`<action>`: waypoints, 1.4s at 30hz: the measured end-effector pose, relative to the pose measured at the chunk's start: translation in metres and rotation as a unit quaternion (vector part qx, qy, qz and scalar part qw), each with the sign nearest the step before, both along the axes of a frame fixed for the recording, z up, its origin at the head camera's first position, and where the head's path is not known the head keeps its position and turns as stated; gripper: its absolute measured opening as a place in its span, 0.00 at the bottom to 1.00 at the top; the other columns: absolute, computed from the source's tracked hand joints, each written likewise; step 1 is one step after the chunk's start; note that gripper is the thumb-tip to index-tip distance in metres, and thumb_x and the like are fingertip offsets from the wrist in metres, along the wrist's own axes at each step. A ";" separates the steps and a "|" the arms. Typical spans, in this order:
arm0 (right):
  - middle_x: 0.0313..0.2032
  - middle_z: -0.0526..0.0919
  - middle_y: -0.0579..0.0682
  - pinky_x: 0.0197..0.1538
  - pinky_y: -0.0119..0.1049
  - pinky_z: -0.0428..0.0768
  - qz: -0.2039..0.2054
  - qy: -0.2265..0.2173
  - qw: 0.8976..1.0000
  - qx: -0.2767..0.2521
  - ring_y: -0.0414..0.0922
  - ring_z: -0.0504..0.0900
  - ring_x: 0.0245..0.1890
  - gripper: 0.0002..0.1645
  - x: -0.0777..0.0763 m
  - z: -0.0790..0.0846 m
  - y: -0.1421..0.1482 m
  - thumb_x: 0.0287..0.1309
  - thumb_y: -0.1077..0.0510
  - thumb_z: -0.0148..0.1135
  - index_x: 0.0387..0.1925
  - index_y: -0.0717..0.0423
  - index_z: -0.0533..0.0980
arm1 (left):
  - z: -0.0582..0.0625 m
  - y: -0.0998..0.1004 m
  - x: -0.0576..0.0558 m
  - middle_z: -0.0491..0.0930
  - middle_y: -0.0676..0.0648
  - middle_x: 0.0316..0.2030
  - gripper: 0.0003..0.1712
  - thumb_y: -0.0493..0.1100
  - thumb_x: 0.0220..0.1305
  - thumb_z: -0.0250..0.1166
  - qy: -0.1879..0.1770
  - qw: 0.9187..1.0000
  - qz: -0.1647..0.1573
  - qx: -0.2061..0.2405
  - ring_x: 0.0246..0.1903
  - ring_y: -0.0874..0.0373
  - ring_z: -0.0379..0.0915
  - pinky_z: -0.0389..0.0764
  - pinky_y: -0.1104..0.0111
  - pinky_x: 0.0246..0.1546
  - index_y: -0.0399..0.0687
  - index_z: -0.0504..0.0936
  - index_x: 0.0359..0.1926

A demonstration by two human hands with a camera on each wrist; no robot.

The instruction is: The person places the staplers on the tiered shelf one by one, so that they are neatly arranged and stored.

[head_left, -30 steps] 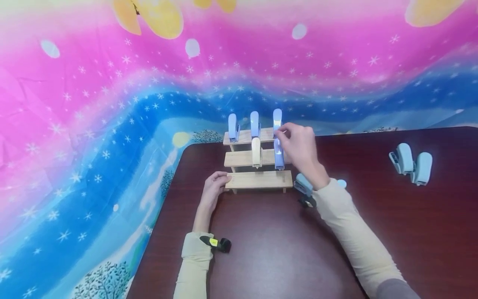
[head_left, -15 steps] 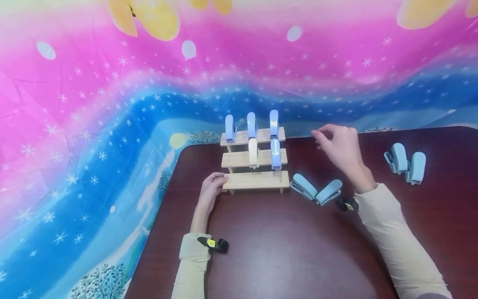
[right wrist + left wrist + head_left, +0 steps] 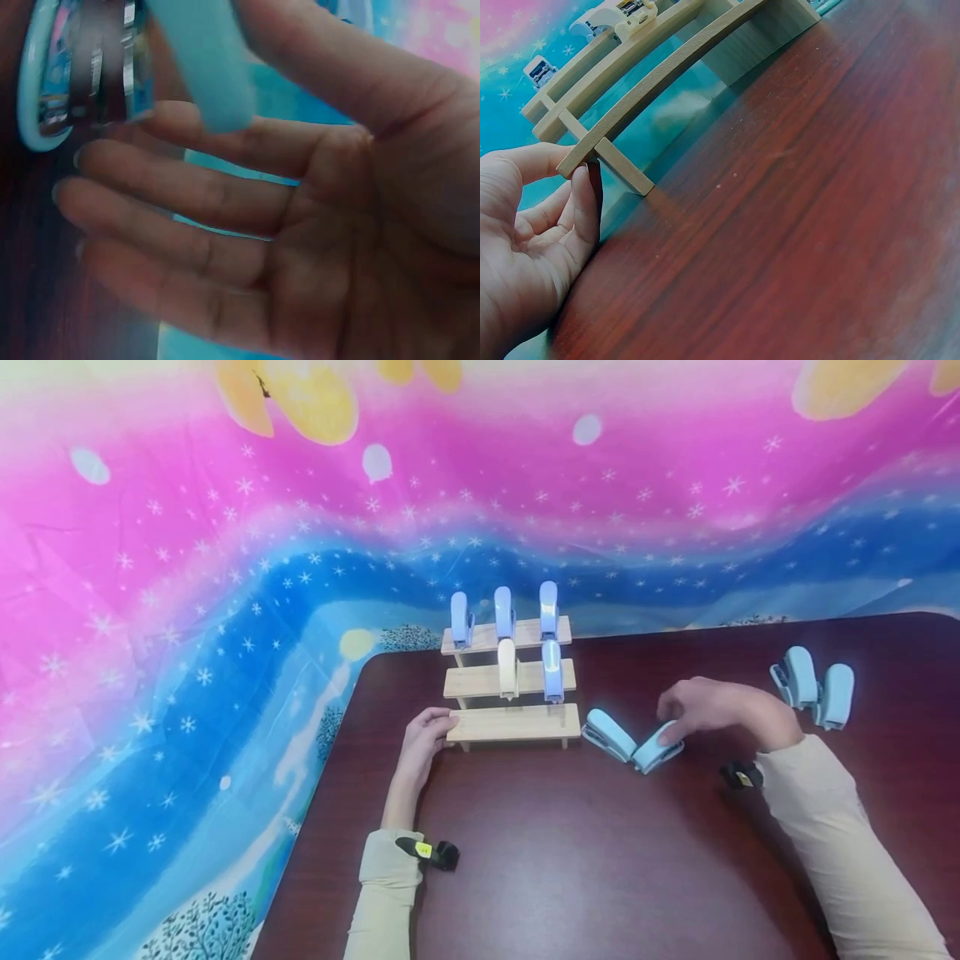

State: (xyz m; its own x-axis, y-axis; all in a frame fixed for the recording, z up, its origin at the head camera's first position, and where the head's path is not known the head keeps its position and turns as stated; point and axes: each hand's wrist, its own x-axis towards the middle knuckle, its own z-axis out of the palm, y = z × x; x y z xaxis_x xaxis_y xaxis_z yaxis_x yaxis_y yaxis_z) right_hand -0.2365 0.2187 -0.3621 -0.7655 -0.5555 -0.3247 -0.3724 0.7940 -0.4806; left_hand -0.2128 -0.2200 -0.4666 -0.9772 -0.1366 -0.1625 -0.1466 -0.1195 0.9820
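On the desk (image 3: 570, 860) in front of you stands a three-step wooden rack (image 3: 513, 723), with two blue staplers lying just right of its bottom step, their near ends meeting in a V. Your right hand (image 3: 716, 708) is down over the right stapler (image 3: 660, 745) of that pair; its fingers touch the upper end, and the wrist view shows the thumb on one side of a pale blue bar and the fingers lying nearly straight on the other, so you have contact but not a closed grip round it. The left stapler (image 3: 609, 734) lies free, its far end near the rack's right foot. Your left hand (image 3: 426, 742) rests at the left end of the bottom step, thumb on top of the slat and fingers loosely curled below and beside it, pinching that end lightly; the bottom step carries nothing. On the top step three blue staplers (image 3: 504, 610) stand upright in a row, and on the middle step a cream stapler (image 3: 507, 667) stands beside another blue one (image 3: 552, 669). Well off to your right, near the desk's far edge, two more blue staplers (image 3: 813, 683) sit close together. Behind the desk hangs a pink and blue cloth (image 3: 225, 568) with stars.
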 end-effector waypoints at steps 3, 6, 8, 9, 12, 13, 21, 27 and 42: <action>0.37 0.84 0.54 0.42 0.52 0.83 -0.033 0.049 0.998 0.009 0.50 0.80 0.37 0.29 -0.003 -0.001 -0.001 0.57 0.47 0.76 0.47 0.70 0.80 | 0.001 0.000 0.000 0.81 0.48 0.35 0.13 0.33 0.66 0.67 0.005 1.000 0.000 -0.001 0.31 0.59 0.80 0.80 0.71 0.31 0.32 0.79 0.49; 0.36 0.85 0.60 0.44 0.57 0.83 -0.076 0.109 0.991 0.008 0.56 0.83 0.36 0.29 -0.006 -0.002 -0.001 0.62 0.50 0.73 0.47 0.74 0.79 | 0.001 -0.001 0.000 0.82 0.49 0.35 0.14 0.33 0.66 0.67 0.004 1.000 -0.003 0.001 0.31 0.60 0.79 0.80 0.71 0.31 0.32 0.78 0.50; 0.39 0.85 0.65 0.48 0.60 0.82 -0.084 0.119 0.989 0.006 0.61 0.84 0.40 0.31 -0.007 -0.004 -0.001 0.64 0.50 0.71 0.50 0.77 0.77 | 0.000 -0.001 -0.001 0.82 0.49 0.35 0.14 0.33 0.67 0.67 0.000 1.000 -0.007 -0.001 0.31 0.60 0.79 0.80 0.71 0.31 0.32 0.78 0.51; 0.42 0.85 0.68 0.50 0.62 0.82 -0.082 0.114 0.990 0.003 0.63 0.84 0.43 0.32 -0.007 -0.005 -0.001 0.65 0.50 0.70 0.52 0.78 0.76 | 0.000 -0.001 -0.001 0.81 0.49 0.35 0.14 0.33 0.67 0.66 -0.001 1.000 -0.008 -0.003 0.31 0.60 0.79 0.80 0.71 0.31 0.32 0.78 0.51; 0.48 0.83 0.70 0.52 0.62 0.81 -0.062 0.085 0.994 -0.016 0.65 0.82 0.49 0.32 -0.007 -0.009 0.000 0.67 0.52 0.69 0.56 0.77 0.75 | 0.000 -0.001 0.000 0.81 0.49 0.36 0.14 0.34 0.68 0.66 -0.002 1.000 -0.010 -0.007 0.32 0.60 0.79 0.80 0.71 0.31 0.31 0.78 0.52; 0.49 0.83 0.69 0.52 0.62 0.81 -0.056 0.080 0.995 -0.024 0.64 0.82 0.49 0.31 -0.007 -0.010 0.000 0.67 0.52 0.69 0.57 0.76 0.75 | 0.000 -0.001 -0.001 0.81 0.49 0.36 0.14 0.34 0.68 0.66 -0.001 1.000 -0.010 -0.007 0.32 0.60 0.79 0.80 0.71 0.31 0.31 0.78 0.52; 0.45 0.85 0.69 0.50 0.61 0.82 -0.076 0.138 0.984 -0.088 0.63 0.84 0.46 0.24 -0.014 -0.017 0.000 0.65 0.66 0.67 0.58 0.75 0.74 | 0.000 -0.001 0.001 0.82 0.47 0.37 0.14 0.33 0.65 0.68 0.005 1.000 -0.005 -0.004 0.32 0.59 0.80 0.80 0.71 0.32 0.32 0.79 0.50; 0.41 0.84 0.68 0.43 0.54 0.84 -0.097 0.104 0.988 -0.059 0.58 0.83 0.38 0.31 -0.016 -0.017 0.003 0.64 0.62 0.70 0.60 0.80 0.70 | 0.002 0.001 0.003 0.81 0.46 0.38 0.13 0.33 0.65 0.67 0.007 1.000 -0.002 -0.003 0.32 0.59 0.80 0.80 0.71 0.32 0.32 0.79 0.49; 0.31 0.82 0.58 0.30 0.43 0.82 -0.106 0.082 0.990 -0.049 0.49 0.79 0.28 0.22 -0.020 -0.022 0.008 0.59 0.67 0.69 0.51 0.78 0.74 | 0.002 0.001 0.003 0.81 0.45 0.38 0.12 0.33 0.65 0.67 0.004 1.000 -0.001 -0.003 0.31 0.59 0.80 0.80 0.70 0.32 0.33 0.79 0.48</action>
